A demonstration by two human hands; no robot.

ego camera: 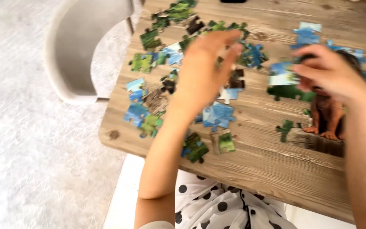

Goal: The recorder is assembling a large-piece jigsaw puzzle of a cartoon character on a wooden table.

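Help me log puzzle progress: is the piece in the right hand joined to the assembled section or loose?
Loose: the right hand holds the blue-and-white piece just off the assembled section.

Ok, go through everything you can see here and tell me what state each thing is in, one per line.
Left hand: fingers stretched out over the loose pieces; blurred, grip unclear.
Right hand: closed on a blue and white puzzle piece.
Loose pieces: scattered face up, unjoined.
Joined section: partly assembled, lying flat.
Table: wooden, carrying the puzzle.
Chair: unoccupied, beside the table.
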